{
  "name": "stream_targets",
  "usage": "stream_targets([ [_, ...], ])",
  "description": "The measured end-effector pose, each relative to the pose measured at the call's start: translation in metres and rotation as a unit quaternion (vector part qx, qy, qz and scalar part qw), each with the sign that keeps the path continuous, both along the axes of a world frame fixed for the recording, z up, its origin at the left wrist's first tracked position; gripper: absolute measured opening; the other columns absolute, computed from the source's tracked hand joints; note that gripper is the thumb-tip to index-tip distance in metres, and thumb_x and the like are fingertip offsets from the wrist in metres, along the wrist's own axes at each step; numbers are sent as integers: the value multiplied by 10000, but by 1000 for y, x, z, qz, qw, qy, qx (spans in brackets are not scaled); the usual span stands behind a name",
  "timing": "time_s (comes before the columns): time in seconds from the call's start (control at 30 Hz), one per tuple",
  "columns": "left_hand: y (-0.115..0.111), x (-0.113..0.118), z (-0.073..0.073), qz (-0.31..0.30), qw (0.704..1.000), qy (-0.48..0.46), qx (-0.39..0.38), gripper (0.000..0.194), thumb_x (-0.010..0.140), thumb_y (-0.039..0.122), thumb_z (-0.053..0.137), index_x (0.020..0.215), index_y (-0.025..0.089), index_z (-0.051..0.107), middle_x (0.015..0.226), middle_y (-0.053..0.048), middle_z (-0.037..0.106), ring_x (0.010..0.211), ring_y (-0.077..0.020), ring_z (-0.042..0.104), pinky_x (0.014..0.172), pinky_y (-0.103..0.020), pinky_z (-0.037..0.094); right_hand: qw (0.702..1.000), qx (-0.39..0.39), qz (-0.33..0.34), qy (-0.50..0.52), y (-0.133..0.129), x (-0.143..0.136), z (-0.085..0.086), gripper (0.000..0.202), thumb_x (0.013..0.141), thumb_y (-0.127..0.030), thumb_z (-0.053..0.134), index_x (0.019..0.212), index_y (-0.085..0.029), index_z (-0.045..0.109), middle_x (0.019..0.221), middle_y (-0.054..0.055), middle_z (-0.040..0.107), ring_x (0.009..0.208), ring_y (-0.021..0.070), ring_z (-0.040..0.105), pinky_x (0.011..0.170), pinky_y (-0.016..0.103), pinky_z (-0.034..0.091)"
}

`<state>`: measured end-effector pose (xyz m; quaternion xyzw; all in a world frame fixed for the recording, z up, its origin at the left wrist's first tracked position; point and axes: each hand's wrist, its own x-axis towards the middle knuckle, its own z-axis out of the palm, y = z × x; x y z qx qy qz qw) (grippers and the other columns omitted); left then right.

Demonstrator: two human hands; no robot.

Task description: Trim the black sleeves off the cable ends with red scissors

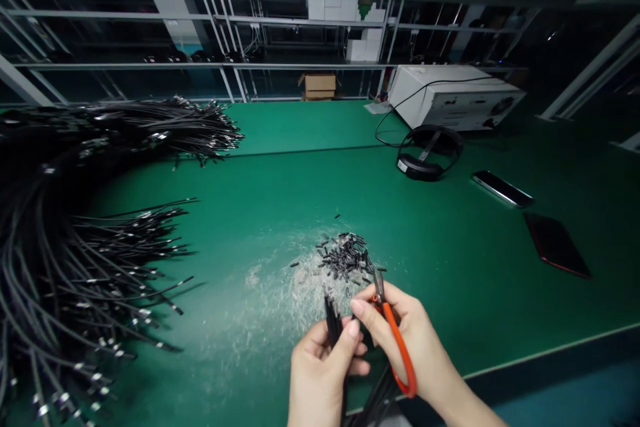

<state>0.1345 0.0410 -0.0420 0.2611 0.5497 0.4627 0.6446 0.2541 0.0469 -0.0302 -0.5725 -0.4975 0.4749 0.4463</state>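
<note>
My left hand [325,363] is closed around a small bunch of black cables [332,317], their ends pointing up and away from me. In my right hand [413,333] sits a pair of scissors [400,350] with orange handles, the blades pointing forward past my fingers. The right thumb and forefinger pinch close to the left fingertips; whether a cable end is between them I cannot make out. Just beyond both hands lies a pile of short black cut pieces [346,255], with pale fibre scraps [305,287] scattered around it on the green tabletop [240,213].
Large bundles of black cables [45,247] with metal-tipped ends cover the left side. Toward the right lie a black headset [423,167], a phone [503,188] and a dark flat device [557,243]. A white metal box [450,97] and a cardboard box [320,85] stand behind.
</note>
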Motion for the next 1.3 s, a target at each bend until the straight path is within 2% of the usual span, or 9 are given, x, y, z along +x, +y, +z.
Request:
stream_targets([
  [0.17,-4,2,3,41,999,27,19,270,554,312,789,702,104,701,505,-3,638,438,-117,573,395,-182,506,985,72,-97,-122,-9,-17,-15,149,850,-333,529,807,-196,569,760,29,618,649,141,574,591,220,440],
  [0.27,-5,5,6,62,998,11,26,251,524,292,803,667,111,703,570,-25,684,528,-153,623,452,-200,541,963,163,-110,-184,-12,-18,-23,103,870,-255,498,808,-195,554,758,27,600,667,141,560,625,247,428],
  [0.4,-5,6,6,62,998,-12,28,247,531,297,793,664,107,708,518,-13,658,448,-127,585,394,-184,513,878,337,-6,-339,-4,-6,-19,76,850,-167,489,884,-167,556,692,19,561,612,140,485,688,324,384],
  [0.57,-1,4,0,40,999,-21,-14,282,529,291,793,710,93,710,421,11,583,360,-92,518,357,-177,485,784,416,127,-442,8,19,-3,162,885,-156,414,921,-148,572,655,15,526,622,136,461,753,341,368],
  [0.67,2,2,0,28,998,-38,-33,340,539,305,790,791,91,709,507,-7,616,383,-94,531,371,-199,499,797,388,145,-440,9,33,-3,159,892,-164,403,912,-158,561,660,6,519,633,133,467,783,332,358],
  [0.77,4,1,2,20,997,-49,-47,334,568,302,781,813,92,697,558,-7,619,395,-82,526,382,-197,497,810,313,102,-486,7,43,-5,137,881,-254,461,918,-161,554,719,29,550,694,162,501,796,357,334],
  [0.9,5,0,6,11,996,-53,-64,292,636,267,744,863,95,681,593,-4,614,417,-66,520,406,-181,490,774,246,95,-575,6,46,-8,228,865,-388,485,861,-177,571,733,48,564,730,201,518,788,381,299],
  [1.07,6,1,6,1,997,-49,-66,266,662,244,726,871,87,673,607,-5,610,419,-57,510,406,-173,481,754,255,106,-596,6,38,-12,241,868,-410,479,811,-194,569,676,24,550,659,186,506,734,351,286],
  [1.3,7,2,5,-5,998,-37,-57,247,632,255,748,794,82,678,589,-2,602,422,-59,518,400,-164,478,746,279,103,-596,3,37,-13,192,902,-288,448,794,-191,575,587,-4,528,553,155,479,680,322,257],
])
